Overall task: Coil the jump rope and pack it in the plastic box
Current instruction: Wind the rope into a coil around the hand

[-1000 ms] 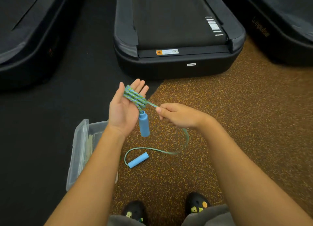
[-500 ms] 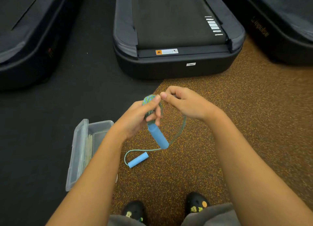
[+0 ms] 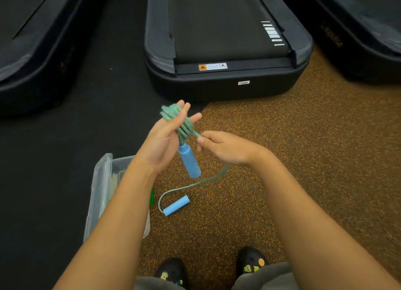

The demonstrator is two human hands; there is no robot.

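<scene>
The blue-green jump rope (image 3: pixel 176 120) is wound in several loops around the fingers of my left hand (image 3: pixel 163 141), which is palm up with its fingers stretched out. One blue handle (image 3: pixel 189 162) hangs down from the coil below that hand. My right hand (image 3: pixel 225 147) pinches the free strand just right of the coil. The strand drops in a slack curve to the second blue handle (image 3: pixel 176 205), which lies on the floor. A clear plastic box (image 3: pixel 102 192) stands open on the floor at the lower left, partly hidden by my left forearm.
A black treadmill (image 3: pixel 225 50) stands straight ahead, with two more at the far left and far right. The floor is black rubber on the left and brown speckled on the right. A small green object (image 3: pixel 152 197) lies beside the box. My shoes show at the bottom.
My left hand has opened flat again with the coil across its fingers. My right hand has carried the strand from above the coil down to its right side. The floor handle has not moved.
</scene>
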